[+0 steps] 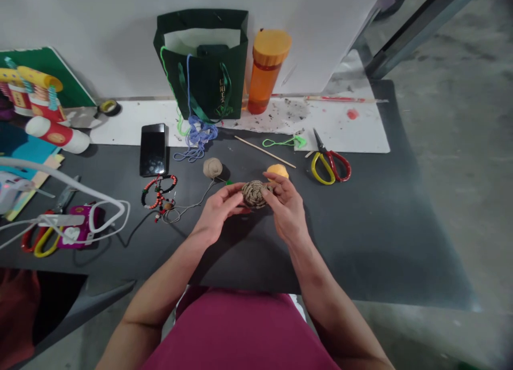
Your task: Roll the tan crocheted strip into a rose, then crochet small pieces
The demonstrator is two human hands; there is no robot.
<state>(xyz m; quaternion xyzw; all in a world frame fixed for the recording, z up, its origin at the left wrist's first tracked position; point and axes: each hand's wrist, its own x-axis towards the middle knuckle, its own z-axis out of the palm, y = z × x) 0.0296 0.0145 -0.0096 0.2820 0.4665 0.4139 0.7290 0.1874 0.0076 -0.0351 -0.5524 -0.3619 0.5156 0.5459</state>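
Between my two hands is a small round brown crocheted piece (254,194), held just above the dark table. My left hand (221,208) pinches its left edge with thumb and fingers. On the opposite edge, my right hand (285,204) grips with the thumb pressed on the piece's face. A beige ball of yarn (212,168) lies behind my left hand, with a strand trailing to the left. Just beyond my right fingers sits a yellow ball-like thing (278,171), partly hidden by them.
Yellow-and-red-handled scissors (331,166), a thin stick (264,152) and green yarn (285,141) lie to the back right. Behind stand a dark green paper bag (208,76) and an orange bottle (266,76). A phone (153,149), beaded bracelet (159,193) and white cables (92,191) are leftward.
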